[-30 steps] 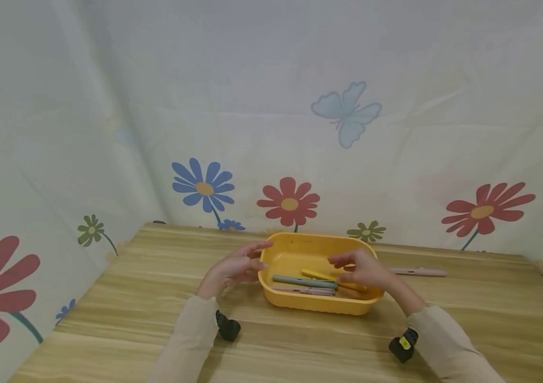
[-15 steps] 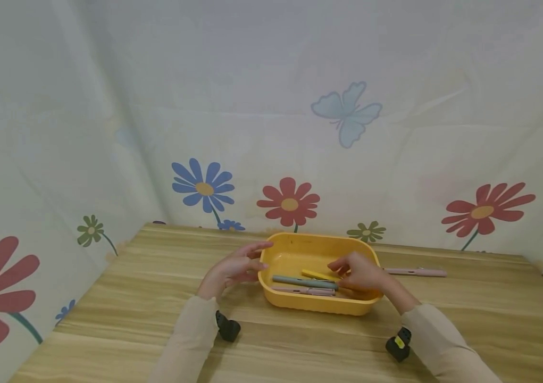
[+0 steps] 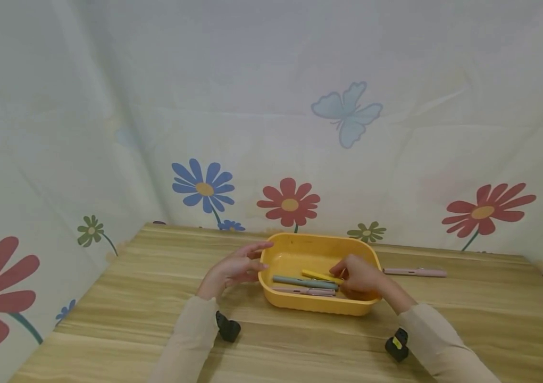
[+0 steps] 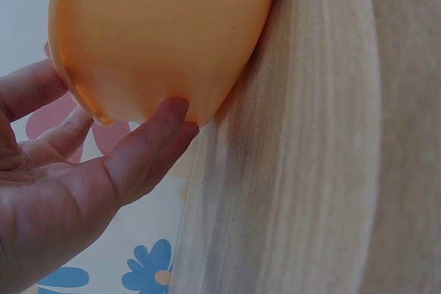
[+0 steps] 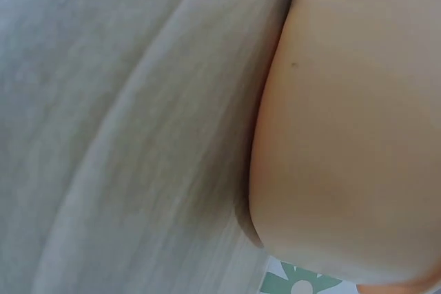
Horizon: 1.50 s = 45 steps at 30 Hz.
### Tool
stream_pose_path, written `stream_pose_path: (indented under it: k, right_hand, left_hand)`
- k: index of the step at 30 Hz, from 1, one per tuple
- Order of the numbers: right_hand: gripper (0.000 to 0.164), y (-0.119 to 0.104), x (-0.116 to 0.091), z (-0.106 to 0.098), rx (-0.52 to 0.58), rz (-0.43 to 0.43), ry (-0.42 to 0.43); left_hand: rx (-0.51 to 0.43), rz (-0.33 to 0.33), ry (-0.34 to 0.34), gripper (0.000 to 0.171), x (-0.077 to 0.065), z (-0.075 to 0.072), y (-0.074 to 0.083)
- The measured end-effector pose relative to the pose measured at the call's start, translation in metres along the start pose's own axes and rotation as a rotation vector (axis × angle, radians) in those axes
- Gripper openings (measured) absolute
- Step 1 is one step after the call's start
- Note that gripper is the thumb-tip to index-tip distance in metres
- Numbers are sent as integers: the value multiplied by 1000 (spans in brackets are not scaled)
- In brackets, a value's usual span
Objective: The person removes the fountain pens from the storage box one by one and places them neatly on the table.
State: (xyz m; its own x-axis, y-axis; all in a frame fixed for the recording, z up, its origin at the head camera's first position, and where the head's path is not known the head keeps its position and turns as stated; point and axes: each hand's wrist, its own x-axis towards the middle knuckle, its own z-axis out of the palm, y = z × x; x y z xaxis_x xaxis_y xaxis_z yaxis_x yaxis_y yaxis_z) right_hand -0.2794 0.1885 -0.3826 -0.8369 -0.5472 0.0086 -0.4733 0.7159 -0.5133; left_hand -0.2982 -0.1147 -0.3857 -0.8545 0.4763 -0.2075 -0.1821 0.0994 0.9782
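In the head view, a yellow plastic basin (image 3: 300, 304) stands on the wooden table. My left hand (image 3: 231, 267) holds its left end; in the left wrist view the fingers (image 4: 148, 146) touch the outer wall and rim. My right hand (image 3: 362, 276) reaches inside at the right, fingers curled at the right end of a yellow pen (image 3: 318, 275), which they seem to pinch; the fingertips are partly hidden. Left of it lie a green pen (image 3: 300, 281) and a pink pen (image 3: 302, 291). The right wrist view shows just the basin's outer wall (image 5: 344, 135), no hand.
Another pink pen (image 3: 417, 272) lies on the table (image 3: 328, 346), right of the basin. A flower-printed cloth (image 3: 252, 133) hangs behind the table. Dark wrist cameras (image 3: 228, 327) stick out from both sleeves.
My right hand has lowered into the basin, and its fingers have drawn together around the right end of the yellow pen. The left hand and the basin have stayed in place.
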Motion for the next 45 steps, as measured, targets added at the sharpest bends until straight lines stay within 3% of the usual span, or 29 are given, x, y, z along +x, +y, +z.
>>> stream_pose_path:
  k: [9, 16, 39, 45]
  right_hand:
    - [28, 0, 1, 1, -103, -101, 27]
    - [26, 0, 2, 1, -83, -147, 19]
    - [21, -5, -3, -6, -30, -116, 85]
    - [23, -6, -6, -10, -62, -168, 147]
  left_hand:
    - [-12, -9, -4, 59, 0, 2, 0]
    - [-18, -8, -1, 59, -1, 1, 1]
    - [-5, -10, 8, 58, 1, 2, 2]
    - [3, -1, 10, 58, 1, 2, 0]
